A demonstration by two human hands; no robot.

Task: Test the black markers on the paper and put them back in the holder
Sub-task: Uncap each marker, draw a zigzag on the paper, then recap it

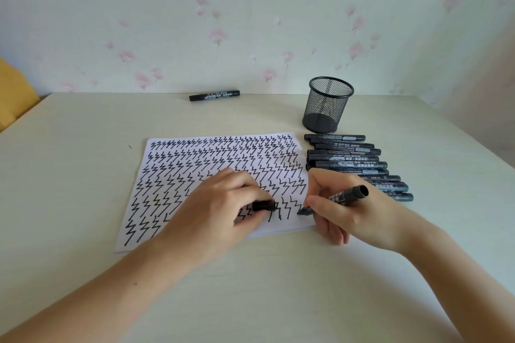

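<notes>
A white sheet of paper (195, 172) full of black zigzag marks lies in the middle of the table. My right hand (342, 209) grips an uncapped black marker (345, 196), its tip touching the paper near the lower right corner. My left hand (223, 206) rests on the paper and pinches the marker's black cap (263, 205). A black mesh holder (327, 104) stands upright behind the paper at the right, and looks empty. Several capped black markers (351, 160) lie side by side in a row to the right of the paper.
One more black marker (214, 95) lies alone at the table's far edge by the flowered wall. A yellow object (14, 92) shows past the table's left edge. The pale table (83, 147) stretches bare to the left and the front.
</notes>
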